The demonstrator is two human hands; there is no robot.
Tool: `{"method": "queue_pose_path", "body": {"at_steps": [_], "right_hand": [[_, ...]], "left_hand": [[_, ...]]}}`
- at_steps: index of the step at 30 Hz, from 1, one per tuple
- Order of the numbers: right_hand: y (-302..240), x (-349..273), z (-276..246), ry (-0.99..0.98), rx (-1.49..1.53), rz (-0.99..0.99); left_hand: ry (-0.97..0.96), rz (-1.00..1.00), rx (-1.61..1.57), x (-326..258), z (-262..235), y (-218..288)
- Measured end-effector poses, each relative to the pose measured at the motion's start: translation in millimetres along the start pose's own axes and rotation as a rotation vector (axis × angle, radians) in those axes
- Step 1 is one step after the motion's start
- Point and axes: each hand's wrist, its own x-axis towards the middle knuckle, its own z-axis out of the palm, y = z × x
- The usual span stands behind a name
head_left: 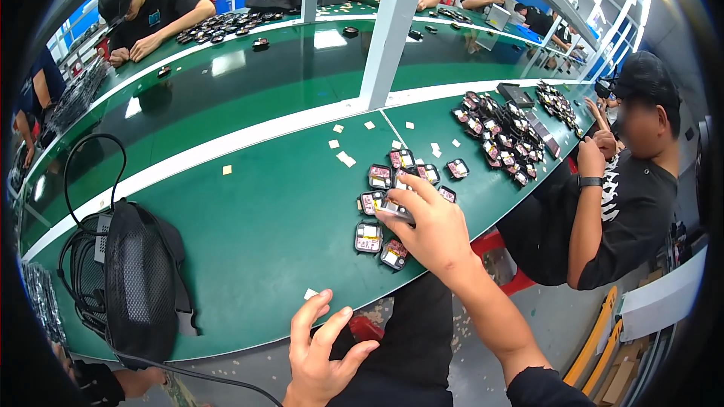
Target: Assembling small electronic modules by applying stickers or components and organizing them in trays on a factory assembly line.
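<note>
My right hand point(436, 235) reaches over a cluster of small black-cased electronic units, its thumb and fingers closed around one unit point(400, 209), which is partly hidden and slightly blurred. Around it lie several more of the same kind, with reddish circuit boards and pale squares inside: one unit point(368, 237) sits nearest the table edge, another point(457, 169) a little apart on the right. My left hand point(320, 362) is held at the table's near edge, fingers apart and with nothing gripped. A small white square piece point(310, 294) shows just beyond its fingertips.
On the left of the green table point(249, 256) stands a black mesh bag point(143, 286) with a looped cable point(72, 173). Scattered pale squares point(345, 158) lie beyond the units. A large heap of units point(501, 136) is on the right, near a seated co-worker point(633, 203). A grey post point(392, 30) rises behind.
</note>
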Motion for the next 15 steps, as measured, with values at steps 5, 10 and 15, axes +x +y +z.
{"method": "queue_pose_path", "body": {"at_steps": [5, 10, 15], "right_hand": [[20, 38, 6, 0.037, 0.182, -0.044], [19, 74, 7, -0.264, 0.177, -0.018], [-6, 94, 15, -0.401, 0.186, 0.014]], "left_hand": [[-0.032, -0.054, -0.037, -1, -2, -2], [-0.023, -0.088, 0.013, -4, -5, -8], [0.0, -0.119, -0.009, -3, -21, -5]]}}
